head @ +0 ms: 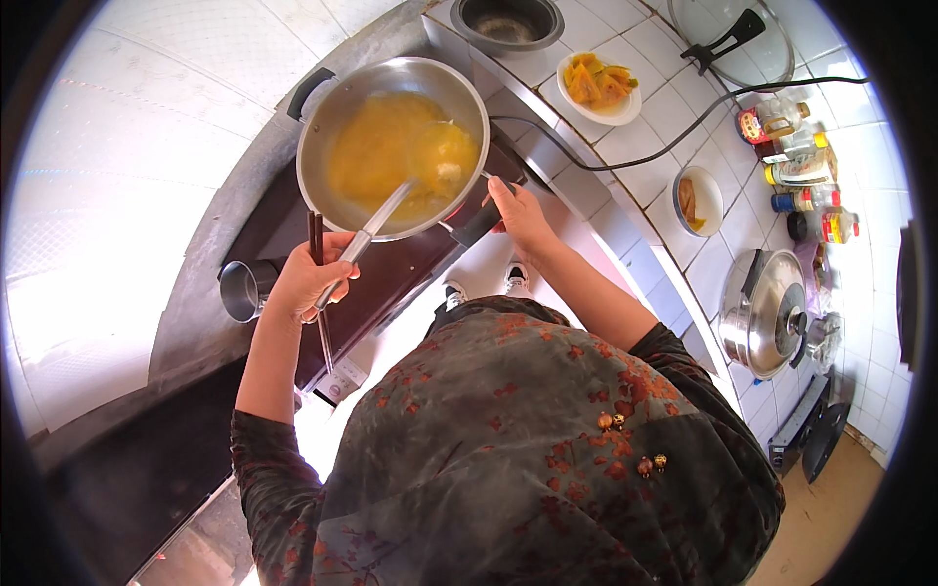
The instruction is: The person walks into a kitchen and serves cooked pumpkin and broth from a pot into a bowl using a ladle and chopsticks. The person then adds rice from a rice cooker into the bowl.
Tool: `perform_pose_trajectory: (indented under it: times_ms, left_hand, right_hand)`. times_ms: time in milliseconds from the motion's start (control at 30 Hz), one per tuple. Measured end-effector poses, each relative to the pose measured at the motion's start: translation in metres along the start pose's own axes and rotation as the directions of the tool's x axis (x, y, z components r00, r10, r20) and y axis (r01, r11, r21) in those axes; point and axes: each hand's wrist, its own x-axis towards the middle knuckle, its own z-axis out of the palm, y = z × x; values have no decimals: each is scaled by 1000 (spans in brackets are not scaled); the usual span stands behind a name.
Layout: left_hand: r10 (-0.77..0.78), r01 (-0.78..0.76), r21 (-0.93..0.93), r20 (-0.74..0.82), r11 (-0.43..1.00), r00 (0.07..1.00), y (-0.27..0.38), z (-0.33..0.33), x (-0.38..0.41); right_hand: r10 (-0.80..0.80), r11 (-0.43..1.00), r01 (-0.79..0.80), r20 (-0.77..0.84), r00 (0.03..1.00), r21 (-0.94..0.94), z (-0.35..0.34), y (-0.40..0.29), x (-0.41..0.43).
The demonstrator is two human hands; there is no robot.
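Observation:
A steel pot (322, 132) with black side handles holds yellow-orange liquid. My left hand (315, 277) is closed on the metal handle of a ladle (381, 212), whose bowl sits in the liquid at the pot's right side with pale lumps in it. The same hand also holds a pair of dark chopsticks with metal ends (325, 337), pointing down and away from the pot. My right hand (516, 212) grips the pot's near black handle (476, 224). The pot is over a dark red surface (396, 267); what bears it is hidden.
On the tiled counter at right are a dark inner pot (506, 36), a plate of orange pumpkin pieces (601, 88), a white bowl (709, 201), a lidded steel pot (766, 315), several bottles (799, 172) and a glass lid. A black cable (645, 159) crosses the counter. A metal cup (242, 291) stands left.

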Motion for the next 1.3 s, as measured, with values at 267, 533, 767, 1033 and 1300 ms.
perform_pose_trajectory:
  times_ms: [267, 533, 767, 1033, 1300]
  left_hand:
    - [190, -153, 225, -156, 962, 969, -8, -13, -8]
    - [720, -245, 913, -72, 326, 690, -23, -23, -17]
    - [181, -131, 173, -312, 976, 933, -24, -31, -32]
    - [289, -159, 356, -350, 921, 891, -15, -22, -45]
    - [229, -65, 431, -341, 900, 912, -5, -6, -38]
  right_hand:
    - [-30, 999, 30, -55, 998, 11, 5, -4, -3]
    - [-17, 1000, 17, -32, 999, 12, 4, -6, -5]
    - [-6, 1000, 6, -13, 1000, -13, 2, -7, -4]
    - [-13, 1000, 13, -6, 1000, -4, -2, -1, 2]
    - [-3, 1000, 4, 76, 997, -22, -6, -3, 1]
